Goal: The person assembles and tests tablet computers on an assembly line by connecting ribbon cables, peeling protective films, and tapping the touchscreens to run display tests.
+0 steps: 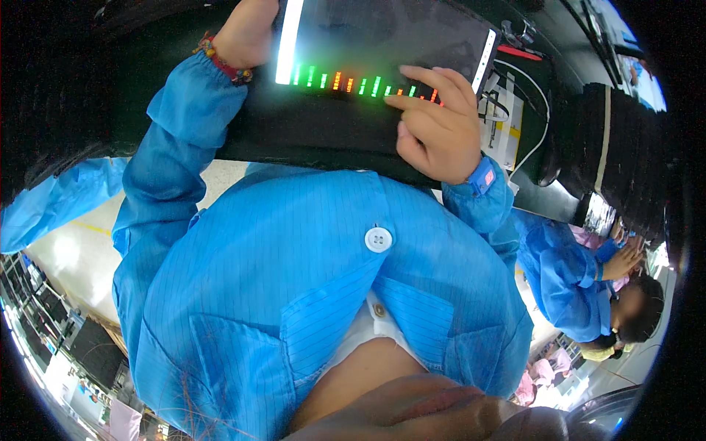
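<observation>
A dark, flat display panel [390, 37] lies before me on a black surface [323, 125]. A bright white strip runs down its left side, and green and orange-red lit marks line its near edge. My right hand [445, 121] is over the near right part of the panel, index and middle fingers stretched toward the lit marks. Nothing shows in that hand; whether the fingertips touch the panel I cannot tell. My left hand [248, 35] is beside the panel's left edge, its fingers cut off by the frame's top, so its hold is hidden.
Right of the panel are a white cable [548, 110], a red object [519, 53] and white sheets with a yellow patch [504, 136]. Dark stacked material [625, 147] stands farther right. A co-worker in blue [566, 275] is at the right, and a blue sleeve [62, 198] at the left.
</observation>
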A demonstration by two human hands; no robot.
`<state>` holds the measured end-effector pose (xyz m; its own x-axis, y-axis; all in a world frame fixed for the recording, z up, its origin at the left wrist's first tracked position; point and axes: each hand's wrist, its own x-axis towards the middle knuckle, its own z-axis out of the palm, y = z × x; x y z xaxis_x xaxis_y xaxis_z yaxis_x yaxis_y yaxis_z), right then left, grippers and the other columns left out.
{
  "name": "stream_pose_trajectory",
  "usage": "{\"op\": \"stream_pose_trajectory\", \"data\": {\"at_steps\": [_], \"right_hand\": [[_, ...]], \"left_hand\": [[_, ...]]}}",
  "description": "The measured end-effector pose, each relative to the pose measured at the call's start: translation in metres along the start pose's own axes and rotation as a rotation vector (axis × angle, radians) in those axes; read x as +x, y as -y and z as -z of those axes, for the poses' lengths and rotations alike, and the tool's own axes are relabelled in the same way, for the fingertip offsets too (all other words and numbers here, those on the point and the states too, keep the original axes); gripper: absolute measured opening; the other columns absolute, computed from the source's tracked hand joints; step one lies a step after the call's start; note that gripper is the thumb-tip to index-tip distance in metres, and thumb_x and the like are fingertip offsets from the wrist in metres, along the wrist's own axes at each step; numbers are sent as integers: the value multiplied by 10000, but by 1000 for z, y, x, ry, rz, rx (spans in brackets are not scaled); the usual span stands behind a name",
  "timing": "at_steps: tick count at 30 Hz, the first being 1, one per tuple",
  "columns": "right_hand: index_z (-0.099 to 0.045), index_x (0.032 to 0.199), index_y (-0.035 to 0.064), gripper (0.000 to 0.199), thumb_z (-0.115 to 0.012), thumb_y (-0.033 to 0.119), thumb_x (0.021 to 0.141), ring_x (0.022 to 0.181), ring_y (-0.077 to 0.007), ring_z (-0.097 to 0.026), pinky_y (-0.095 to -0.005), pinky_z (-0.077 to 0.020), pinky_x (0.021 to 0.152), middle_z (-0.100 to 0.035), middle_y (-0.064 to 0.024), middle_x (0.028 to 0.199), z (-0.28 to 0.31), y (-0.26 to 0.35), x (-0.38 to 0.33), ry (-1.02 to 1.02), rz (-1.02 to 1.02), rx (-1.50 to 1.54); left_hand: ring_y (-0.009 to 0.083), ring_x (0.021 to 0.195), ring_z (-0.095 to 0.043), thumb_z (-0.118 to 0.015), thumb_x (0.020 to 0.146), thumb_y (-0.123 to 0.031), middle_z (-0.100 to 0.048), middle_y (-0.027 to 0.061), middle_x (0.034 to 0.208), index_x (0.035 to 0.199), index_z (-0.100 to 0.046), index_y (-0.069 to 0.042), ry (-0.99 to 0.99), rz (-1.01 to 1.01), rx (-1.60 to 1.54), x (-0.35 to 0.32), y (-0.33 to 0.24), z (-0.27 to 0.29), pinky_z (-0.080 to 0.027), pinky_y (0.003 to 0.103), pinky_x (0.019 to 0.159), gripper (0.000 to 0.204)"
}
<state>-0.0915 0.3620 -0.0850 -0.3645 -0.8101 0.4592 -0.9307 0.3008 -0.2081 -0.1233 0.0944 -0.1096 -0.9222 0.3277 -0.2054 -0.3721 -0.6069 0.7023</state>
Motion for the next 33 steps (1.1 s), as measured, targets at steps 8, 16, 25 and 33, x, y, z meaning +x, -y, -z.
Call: {"op": "stream_pose_trajectory", "data": {"at_steps": [8,16,25,33], "right_hand": [[-651,844,86,111,-614,128,749,951,-264,-573,-389,-434,825,-640,-65,909,49,-44,-17,-140,-355,-17],[-614,1008,52,270,-645,191,779,1018,-302,-522,-385,-417,897,-587,-133,1001,24,-159,-75,49,-378,-222],[-611,909,59,182,-644,191,787,763,-253,-581,-358,-476,686,-586,-90,861,30,-149,-70,-212,-577,155],[-617,917,14,201,-627,115,743,938,-299,-529,-386,-421,839,-580,-131,965,37,-136,-50,9,-448,33]], "left_hand": [[239,1105,-538,-326,955,-451,-544,108,1227,1269,-460,-75,-66,-15,8,-3,4,36,-419,391,956,508],[258,1101,-531,-302,952,-479,-520,128,1248,1268,-441,-46,-339,19,46,-3,-4,16,-402,407,965,554],[295,1169,-456,-305,947,-490,-456,134,1316,1302,-414,-44,-486,-8,5,-2,-10,9,-342,427,1005,580],[287,1193,-433,-314,961,-439,-441,108,1333,1316,-397,-63,-11,-20,-79,-3,-12,29,-329,422,1013,523]]}}
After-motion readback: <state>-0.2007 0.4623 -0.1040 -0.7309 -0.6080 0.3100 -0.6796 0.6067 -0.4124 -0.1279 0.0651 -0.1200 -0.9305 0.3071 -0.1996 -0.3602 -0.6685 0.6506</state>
